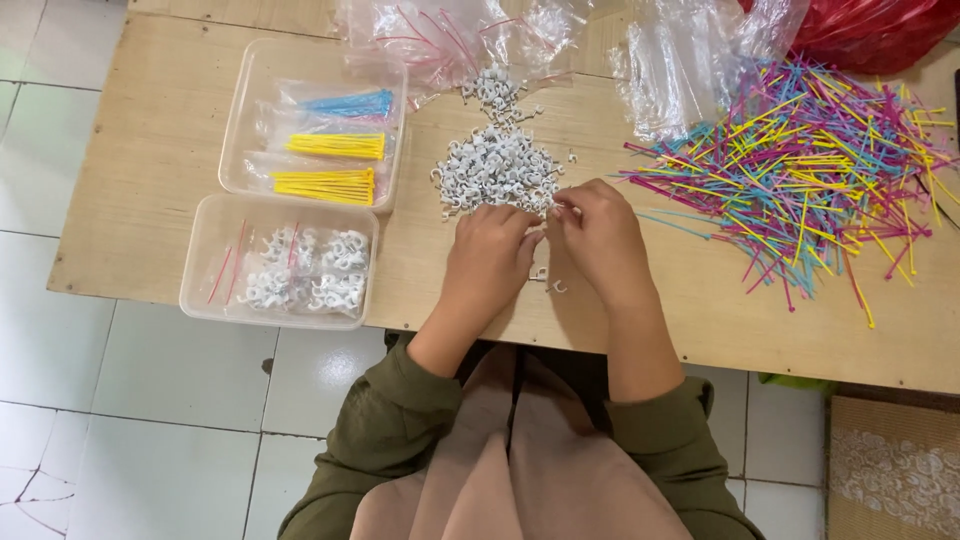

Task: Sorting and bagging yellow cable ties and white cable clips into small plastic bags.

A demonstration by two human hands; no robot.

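A heap of small white cable clips (495,170) lies mid-table on the wooden table (150,160). My left hand (488,262) rests palm down at the heap's near edge, fingers curled over a few clips. My right hand (598,235) sits beside it, fingertips pinching at clips on the heap's right edge. Two loose clips (548,281) lie between the hands. Whether either hand grips a clip is hidden by the fingers.
A big spread of coloured cable ties (810,170) covers the right side. Two clear trays stand at left: one (250,90) with bagged blue and yellow ties, one (205,270) with bagged white clips. Empty plastic bags (450,35) and a red bag (880,30) lie at the back.
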